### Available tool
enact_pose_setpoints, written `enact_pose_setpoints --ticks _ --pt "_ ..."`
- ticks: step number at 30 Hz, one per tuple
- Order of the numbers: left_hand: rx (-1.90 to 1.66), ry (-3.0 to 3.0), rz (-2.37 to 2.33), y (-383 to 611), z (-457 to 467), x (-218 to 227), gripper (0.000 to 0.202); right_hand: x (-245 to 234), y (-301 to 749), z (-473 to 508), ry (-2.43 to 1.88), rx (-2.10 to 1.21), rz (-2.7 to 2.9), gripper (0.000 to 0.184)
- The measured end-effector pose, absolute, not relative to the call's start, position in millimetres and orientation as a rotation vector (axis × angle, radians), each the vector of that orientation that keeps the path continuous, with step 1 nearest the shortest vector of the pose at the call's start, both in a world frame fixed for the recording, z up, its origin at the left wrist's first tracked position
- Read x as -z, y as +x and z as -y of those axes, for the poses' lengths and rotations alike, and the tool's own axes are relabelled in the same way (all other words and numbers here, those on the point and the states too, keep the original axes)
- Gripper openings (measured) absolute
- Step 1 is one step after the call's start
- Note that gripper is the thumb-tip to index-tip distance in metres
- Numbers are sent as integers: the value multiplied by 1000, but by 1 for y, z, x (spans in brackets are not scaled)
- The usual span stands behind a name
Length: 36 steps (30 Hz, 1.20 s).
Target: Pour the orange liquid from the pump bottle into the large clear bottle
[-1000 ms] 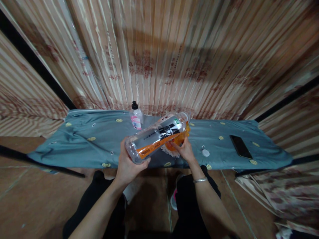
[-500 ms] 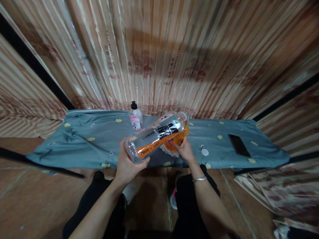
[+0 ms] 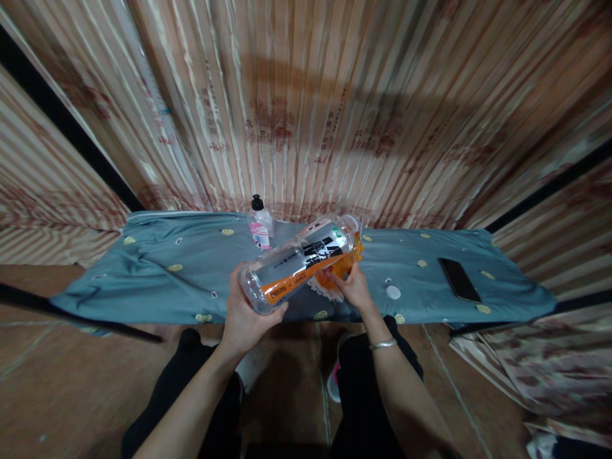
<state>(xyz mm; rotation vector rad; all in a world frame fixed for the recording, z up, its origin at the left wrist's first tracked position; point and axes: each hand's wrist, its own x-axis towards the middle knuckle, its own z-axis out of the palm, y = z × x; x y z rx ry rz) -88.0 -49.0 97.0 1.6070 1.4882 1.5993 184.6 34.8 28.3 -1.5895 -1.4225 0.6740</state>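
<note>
A large clear plastic bottle (image 3: 299,264) with an orange, black and silver label lies tilted in front of me, its uncapped-looking neck up to the right. My left hand (image 3: 246,322) is wrapped round its base end. Under the neck, my right hand (image 3: 352,285) grips an orange see-through item (image 3: 345,266), perhaps a bag or small bottle; the big bottle partly hides it. Beneath them a white frilly-edged thing (image 3: 327,292) shows on the cloth. A round white cap (image 3: 393,292) lies to the right of my right hand.
A pump-top bottle (image 3: 259,226) with a black top and pink label stands at the back of the blue-grey cloth-covered surface (image 3: 157,280). A black phone (image 3: 459,279) lies at the right. Dark poles (image 3: 71,121) and striped curtains (image 3: 306,115) enclose the space.
</note>
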Motion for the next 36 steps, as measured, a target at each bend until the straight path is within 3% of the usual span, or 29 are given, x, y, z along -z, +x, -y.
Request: enact_pose_setpoints --ticks 13,19,36 --pt "-1618 1599 -1475 -88 48 -96 79 -31 184 -34 -1629 -663 1442 88" --pt "-1617 1597 -1469 -87 48 -96 81 -29 184 -35 -1611 -645 1429 79" --pt "-1619 1596 -1474 -87 48 -98 80 -26 186 -35 -1565 -652 1437 77"
